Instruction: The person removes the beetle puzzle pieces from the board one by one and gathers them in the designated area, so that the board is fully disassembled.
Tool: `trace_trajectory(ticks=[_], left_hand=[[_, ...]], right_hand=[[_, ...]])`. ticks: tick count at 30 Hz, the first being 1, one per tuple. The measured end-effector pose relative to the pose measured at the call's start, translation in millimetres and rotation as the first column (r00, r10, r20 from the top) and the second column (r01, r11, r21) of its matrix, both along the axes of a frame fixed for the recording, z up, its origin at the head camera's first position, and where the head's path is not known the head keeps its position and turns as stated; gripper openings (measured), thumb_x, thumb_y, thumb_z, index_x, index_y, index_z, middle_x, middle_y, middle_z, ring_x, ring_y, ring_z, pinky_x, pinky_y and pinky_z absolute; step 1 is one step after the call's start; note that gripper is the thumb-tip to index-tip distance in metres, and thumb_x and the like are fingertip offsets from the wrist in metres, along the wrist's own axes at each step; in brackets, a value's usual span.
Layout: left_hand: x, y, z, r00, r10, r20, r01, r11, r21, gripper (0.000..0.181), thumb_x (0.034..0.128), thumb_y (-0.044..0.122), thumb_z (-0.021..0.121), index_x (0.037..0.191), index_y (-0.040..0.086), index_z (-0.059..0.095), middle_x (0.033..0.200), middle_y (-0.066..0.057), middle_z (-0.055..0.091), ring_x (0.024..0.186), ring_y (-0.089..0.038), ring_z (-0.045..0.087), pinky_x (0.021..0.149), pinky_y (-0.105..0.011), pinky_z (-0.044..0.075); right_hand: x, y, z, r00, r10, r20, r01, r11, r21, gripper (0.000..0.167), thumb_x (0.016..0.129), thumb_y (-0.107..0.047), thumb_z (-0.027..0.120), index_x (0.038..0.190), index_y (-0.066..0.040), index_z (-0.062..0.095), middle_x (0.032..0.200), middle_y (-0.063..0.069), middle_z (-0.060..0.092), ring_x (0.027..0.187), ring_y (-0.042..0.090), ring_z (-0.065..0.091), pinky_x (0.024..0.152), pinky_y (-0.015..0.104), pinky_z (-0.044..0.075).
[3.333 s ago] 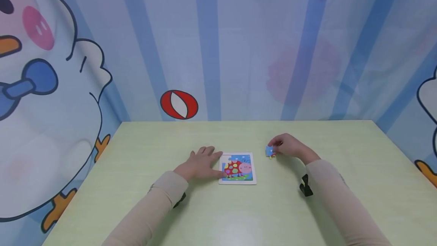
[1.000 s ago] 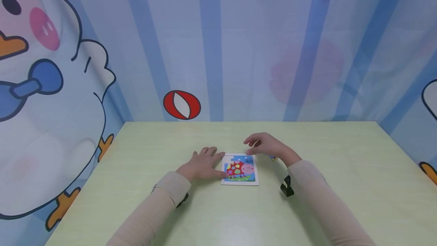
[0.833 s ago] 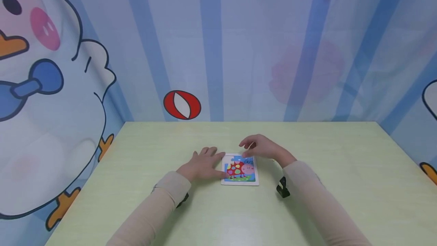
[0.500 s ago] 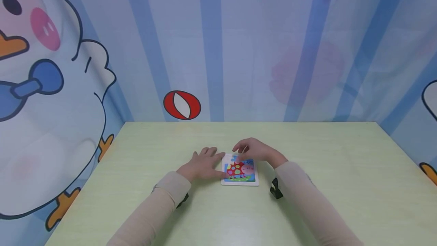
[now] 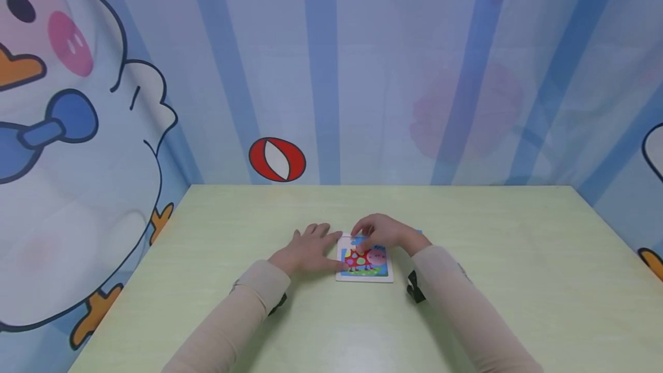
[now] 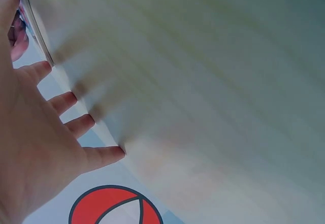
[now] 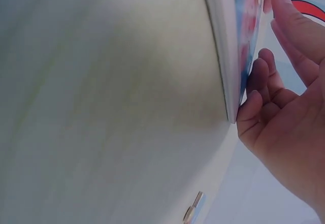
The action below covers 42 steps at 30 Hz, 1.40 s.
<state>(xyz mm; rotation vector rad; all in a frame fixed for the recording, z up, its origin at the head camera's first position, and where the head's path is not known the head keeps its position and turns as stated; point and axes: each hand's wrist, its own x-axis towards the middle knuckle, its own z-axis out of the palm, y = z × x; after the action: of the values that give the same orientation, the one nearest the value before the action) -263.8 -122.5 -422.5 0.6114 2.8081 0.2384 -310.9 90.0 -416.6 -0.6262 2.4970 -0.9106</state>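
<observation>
puzzle (image 5: 365, 262) lies flat on the table (image 5: 481, 217), same as before, but the right hand (image 5: 384, 231) has moved from beside it to above its upper part; thumb and fingers are narrow there, and i cannot tell whether they pinch a piece or only touch. the left hand (image 5: 305, 253) stays spread wide, with thumb over the puzzle's left edge. one small thing, seemingly a loose piece (image 7: 194, 208), rests to the right of the puzzle. so, i judge, the work is now at the puzzle itself.
</observation>
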Motion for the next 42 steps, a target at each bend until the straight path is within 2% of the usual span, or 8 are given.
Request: trace_trajectory(ticks=[16, 31, 36, 42], left_hand=[[-2.0, -0.8, -3.4, 1.0, -0.004, -0.008, 0.004, 1.0, -0.014, 0.082, 0.0832, 0.064, 0.058, 0.151, 0.023, 0.034, 0.155, -0.011, 0.028, 0.142, -0.036, 0.022, 0.108, -0.068, 0.021], [-3.4, -1.1, -6.1, 1.0, -0.002, -0.006, 0.002, 1.0, -0.009, 0.083, 0.0829, 0.065, 0.058, 0.151, 0.025, 0.033, 0.156, -0.011, 0.026, 0.143, -0.035, 0.021, 0.109, -0.068, 0.019], [-3.7, -0.7, -5.9, 1.0, -0.005, -0.01, 0.005, 1.0, -0.014, 0.084, 0.0834, 0.067, 0.056, 0.151, 0.024, 0.033, 0.156, -0.011, 0.026, 0.143, -0.035, 0.021, 0.109, -0.067, 0.02], [-2.9, -0.5, -4.7, 1.0, -0.005, -0.014, 0.005, 1.0, -0.012, 0.083, 0.0835, 0.066, 0.057, 0.151, 0.023, 0.034, 0.156, -0.011, 0.027, 0.142, -0.036, 0.022, 0.108, -0.067, 0.021]], right_hand=[[0.9, -5.5, -4.8, 1.0, 0.0, -0.006, 0.0, 0.998, 0.063, 0.023, 0.082, -0.016, 0.076, 0.104, -0.014, 0.07, 0.109, 0.005, 0.057, 0.101, 0.022, 0.049, 0.094, 0.043, 0.044], [-0.7, -6.5, -7.4, 1.0, -0.004, -0.024, 0.006, 0.998, 0.067, 0.02, 0.082, -0.014, 0.077, 0.099, -0.015, 0.067, 0.109, 0.006, 0.058, 0.101, 0.023, 0.05, 0.096, 0.046, 0.043], [1.7, -6.8, -5.8, 0.999, -0.031, -0.02, 0.032, 0.998, 0.058, 0.024, 0.083, -0.012, 0.075, 0.105, -0.015, 0.065, 0.107, 0.006, 0.058, 0.098, 0.022, 0.051, 0.094, 0.043, 0.045], [3.1, -7.1, -5.2, 0.998, -0.057, -0.023, 0.058, 0.997, 0.052, 0.031, 0.084, -0.012, 0.075, 0.112, -0.009, 0.063, 0.103, 0.005, 0.059, 0.094, 0.021, 0.051, 0.094, 0.04, 0.046]])
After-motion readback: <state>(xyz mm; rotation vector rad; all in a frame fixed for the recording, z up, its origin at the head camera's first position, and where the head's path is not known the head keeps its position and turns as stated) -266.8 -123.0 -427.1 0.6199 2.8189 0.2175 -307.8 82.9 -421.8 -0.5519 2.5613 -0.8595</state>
